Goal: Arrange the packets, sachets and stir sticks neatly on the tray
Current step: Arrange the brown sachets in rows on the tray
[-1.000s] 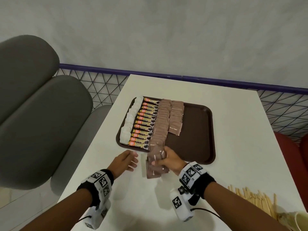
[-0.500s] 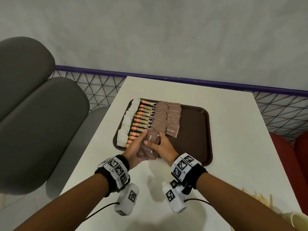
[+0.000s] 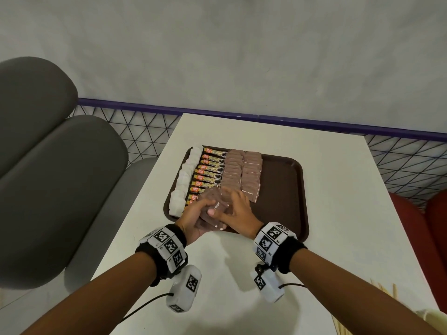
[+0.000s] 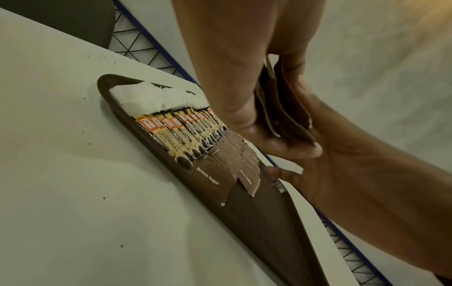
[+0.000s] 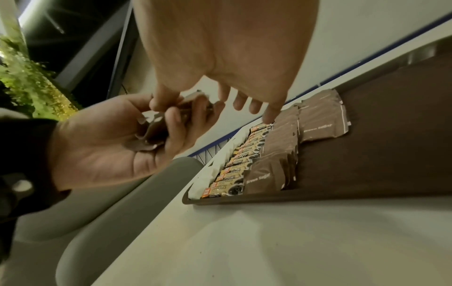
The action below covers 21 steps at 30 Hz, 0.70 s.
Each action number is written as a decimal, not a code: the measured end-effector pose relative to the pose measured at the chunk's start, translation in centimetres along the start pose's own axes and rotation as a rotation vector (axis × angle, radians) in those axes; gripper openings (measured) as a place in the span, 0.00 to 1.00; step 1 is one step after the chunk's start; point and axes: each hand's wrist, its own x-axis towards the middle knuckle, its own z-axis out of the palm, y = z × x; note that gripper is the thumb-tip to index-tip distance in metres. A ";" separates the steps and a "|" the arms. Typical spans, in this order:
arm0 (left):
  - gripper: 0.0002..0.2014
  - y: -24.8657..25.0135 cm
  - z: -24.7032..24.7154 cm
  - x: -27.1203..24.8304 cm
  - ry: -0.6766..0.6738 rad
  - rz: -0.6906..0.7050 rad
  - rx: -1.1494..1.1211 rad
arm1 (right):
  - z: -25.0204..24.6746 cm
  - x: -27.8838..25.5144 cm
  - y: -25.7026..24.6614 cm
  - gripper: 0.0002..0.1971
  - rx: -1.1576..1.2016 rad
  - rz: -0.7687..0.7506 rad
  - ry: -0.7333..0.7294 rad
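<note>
A brown tray (image 3: 280, 189) carries a column of white sachets (image 3: 186, 175), a row of coffee granule sticks (image 3: 208, 170) and two columns of brown sugar sachets (image 3: 242, 170). Above the tray's near left corner both hands hold a loose stack of brown sugar sachets (image 3: 212, 206). My left hand (image 3: 196, 213) cups the stack (image 5: 156, 125) from below with its fingers curled round it. My right hand (image 3: 232, 206) pinches the stack's top between thumb and forefinger, the other fingers spread. Wooden stir sticks (image 3: 387, 293) lie on the table at the near right.
The white table (image 3: 338, 213) has a purple-railed mesh fence (image 3: 399, 160) along its far edge. A grey padded seat (image 3: 60, 189) stands to the left and a red seat (image 3: 423, 226) to the right. A pale cup rim (image 3: 433, 317) shows at the near right corner.
My left hand has left the table and come under the stack that the right hand held alone. Both hands have moved forward over the tray's near edge.
</note>
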 end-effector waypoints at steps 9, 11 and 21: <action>0.19 -0.1 -0.2 0.1 0.002 0.066 -0.053 | -1.1 -0.1 0.6 0.14 0.428 0.005 0.003; 0.18 -0.1 -0.3 0.0 -0.003 0.048 -0.073 | -1.4 0.0 1.1 0.08 0.438 0.022 0.041; 0.14 -0.6 -1.9 -0.2 0.001 0.054 -0.149 | -5.7 0.7 3.8 0.05 0.477 0.234 0.349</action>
